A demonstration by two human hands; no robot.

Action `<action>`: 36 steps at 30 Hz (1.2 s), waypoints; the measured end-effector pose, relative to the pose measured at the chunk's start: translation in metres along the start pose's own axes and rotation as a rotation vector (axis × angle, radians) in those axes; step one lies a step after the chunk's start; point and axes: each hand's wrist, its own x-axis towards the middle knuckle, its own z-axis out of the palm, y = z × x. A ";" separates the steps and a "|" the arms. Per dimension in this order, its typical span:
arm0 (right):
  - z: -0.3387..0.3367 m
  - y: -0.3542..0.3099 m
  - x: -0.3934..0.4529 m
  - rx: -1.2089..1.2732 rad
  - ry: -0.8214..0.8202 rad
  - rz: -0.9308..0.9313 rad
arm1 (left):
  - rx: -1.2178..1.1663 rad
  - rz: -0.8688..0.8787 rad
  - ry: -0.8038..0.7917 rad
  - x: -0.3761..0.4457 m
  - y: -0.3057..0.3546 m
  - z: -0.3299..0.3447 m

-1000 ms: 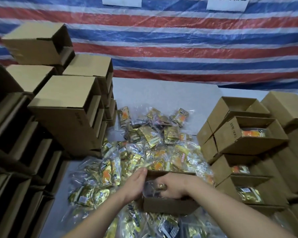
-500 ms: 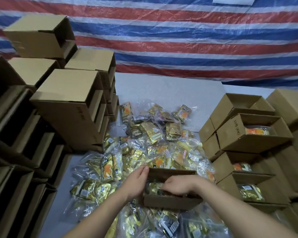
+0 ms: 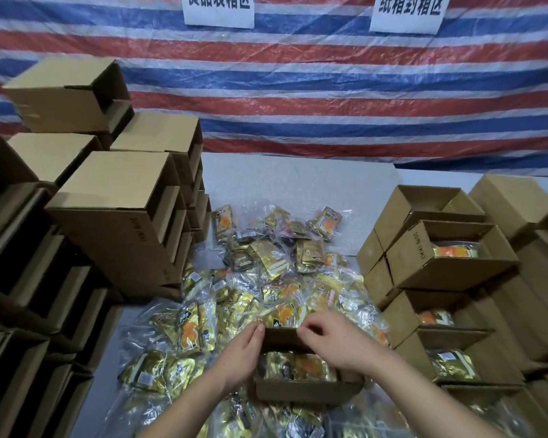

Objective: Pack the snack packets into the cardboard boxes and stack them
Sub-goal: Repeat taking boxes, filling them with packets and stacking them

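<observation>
Head view puts a striped tarp (image 3: pixel 298 99) across the far side, with two white signs (image 3: pixel 218 9) pinned to it. Below it a grey table (image 3: pixel 298 191) runs toward you. On your left stand tall stacks of boxes (image 3: pixel 114 216), most with their openings facing right. On your right a second stack (image 3: pixel 450 257) holds boxes with open tops, and you can see packets inside several of them. Between the two stacks a loose pile of packets (image 3: pixel 266 279) in clear and gold wrap spreads over the table from far to near.

Near you, on top of that pile, sits the box (image 3: pixel 304 390) you are working on. Its long axis runs left to right and its opening faces up. A packet (image 3: pixel 298 366) lies flat inside, its long axis also left to right. The far flap (image 3: pixel 282 336) stands up, tilted toward you.

Your left hand (image 3: pixel 241 355) rests against the left end of the box, straight fingers touching the left edge of the flap, gripping nothing. Your right hand (image 3: pixel 332 339) lies over the right side, fingers curled, thumb and forefinger pinching the top edge of that flap.
</observation>
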 end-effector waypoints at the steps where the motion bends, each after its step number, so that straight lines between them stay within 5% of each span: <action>1: -0.004 0.003 -0.005 -0.075 0.136 -0.049 | 0.005 -0.003 -0.005 0.000 -0.001 0.000; 3: -0.006 0.009 -0.011 -0.258 0.273 -0.071 | 0.014 -0.009 -0.006 -0.001 -0.003 0.000; 6: 0.014 0.025 -0.006 -0.391 0.227 0.040 | -0.003 0.004 0.029 0.001 -0.004 -0.001; 22: 0.027 0.044 -0.004 -0.411 0.308 0.092 | 0.226 0.033 0.028 0.016 0.038 -0.008; 25: 0.025 0.041 -0.006 -0.425 0.312 0.095 | 0.358 0.200 0.136 0.064 0.087 0.002; 27: 0.024 0.039 -0.007 -0.440 0.313 0.113 | 0.507 0.264 0.070 0.109 0.118 0.028; 36: 0.023 0.050 0.002 -0.447 0.258 0.091 | 1.236 0.050 -0.283 0.254 0.119 0.147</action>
